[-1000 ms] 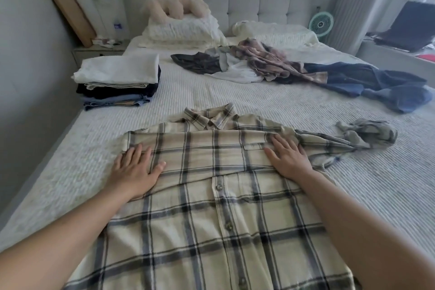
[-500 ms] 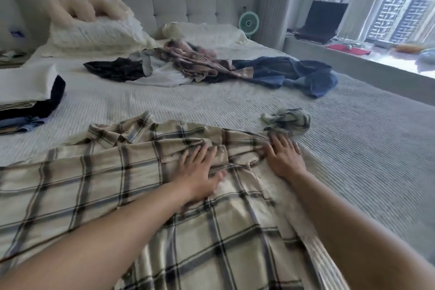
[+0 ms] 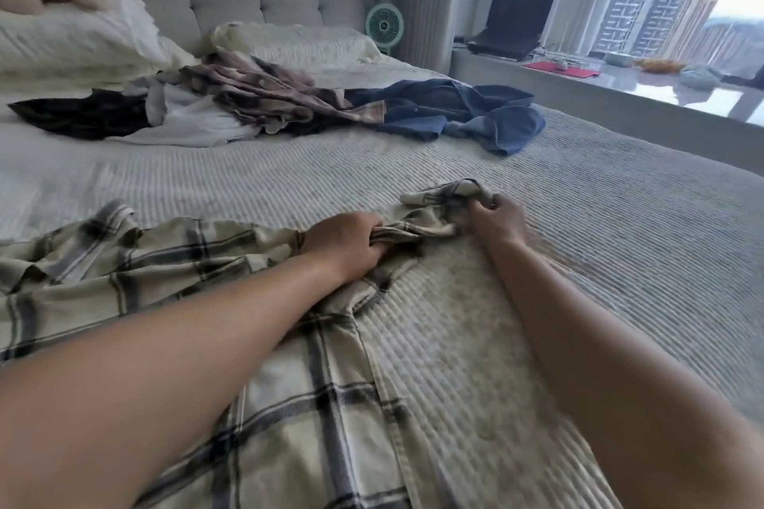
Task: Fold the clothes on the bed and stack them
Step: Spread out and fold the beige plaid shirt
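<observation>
Cream plaid shirt (image 3: 289, 405): spread flat on the ribbed bedspread (image 3: 578, 260) before me, no label or writing legible. My left hand (image 3: 343, 244): clenched around the bunched sleeve. My right hand (image 3: 496, 219): pinching the sleeve's cuff end. Beyond: unfolded clothes pile (image 3: 268, 103), blue shirt (image 3: 467, 112).
</observation>
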